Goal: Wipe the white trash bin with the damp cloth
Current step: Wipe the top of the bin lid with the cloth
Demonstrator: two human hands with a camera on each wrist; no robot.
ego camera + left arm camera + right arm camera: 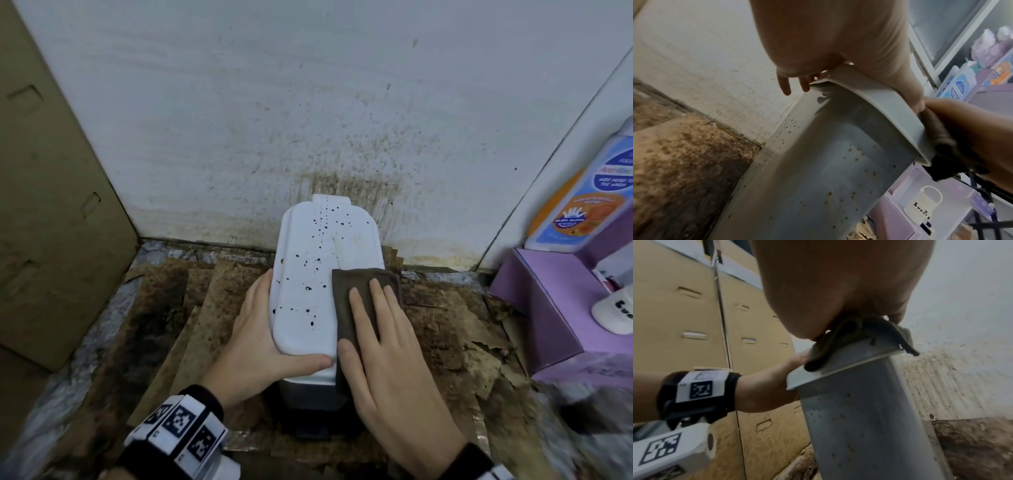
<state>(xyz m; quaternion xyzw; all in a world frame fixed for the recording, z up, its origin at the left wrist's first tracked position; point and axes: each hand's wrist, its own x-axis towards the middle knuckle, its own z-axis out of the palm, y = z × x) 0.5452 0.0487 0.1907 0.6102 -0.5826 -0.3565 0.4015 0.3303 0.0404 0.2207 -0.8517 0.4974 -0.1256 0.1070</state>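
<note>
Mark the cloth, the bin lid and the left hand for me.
cloth (352, 291): head view, bare upper part.
bin lid (308, 267): head view, spotted top.
left hand (255, 339): head view, back of hand.

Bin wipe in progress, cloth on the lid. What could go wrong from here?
1. The brown cloth covers only the lid's right strip; the dark specks sit left of it and may smear rather than lift.
2. The right hand presses flat-fingered, so the cloth could slide off the edge where it already hangs over.
3. The left hand braces the white trash bin; its speckled side could easily get missed.
</note>
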